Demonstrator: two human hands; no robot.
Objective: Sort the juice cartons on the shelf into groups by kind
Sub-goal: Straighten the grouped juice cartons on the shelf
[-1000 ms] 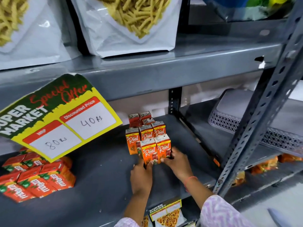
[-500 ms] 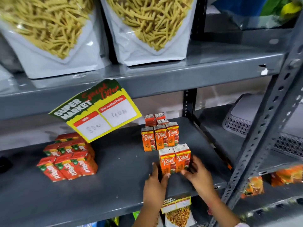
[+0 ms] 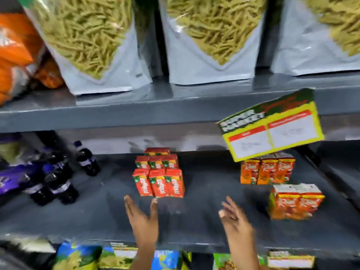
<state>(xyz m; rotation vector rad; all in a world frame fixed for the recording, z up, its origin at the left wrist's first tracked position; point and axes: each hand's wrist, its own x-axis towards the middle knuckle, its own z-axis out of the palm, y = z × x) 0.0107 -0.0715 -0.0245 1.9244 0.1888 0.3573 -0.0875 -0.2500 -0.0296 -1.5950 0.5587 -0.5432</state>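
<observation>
On the grey metal shelf [image 3: 204,217], the juice cartons stand in separate groups. Near the centre, a block of red cartons [image 3: 158,173] stands upright in rows of three, with one more carton at the back. To the right, a row of three orange cartons [image 3: 266,171] stands partly under a tilted yellow-and-green price sign [image 3: 272,125] that hangs from the upper shelf edge. Nearer the front edge and further right, a pair of orange cartons [image 3: 296,204] stands apart from that row. The left hand [image 3: 143,219] hovers over the shelf just in front of the red block, fingers spread and empty, touching no carton. The right hand [image 3: 236,221] hovers between the red block and the front orange pair, likewise spread and empty; motion blur softens its outline. Dark soft-drink bottles [image 3: 58,178] with purple labels are at the left end of the same shelf, well apart from the cartons. Large pouches of yellow snack sticks [image 3: 210,36] stand on the shelf above, beside orange bags [image 3: 13,51] at far left. Packaged goods are visible on the shelf below, too blurred to identify.
</observation>
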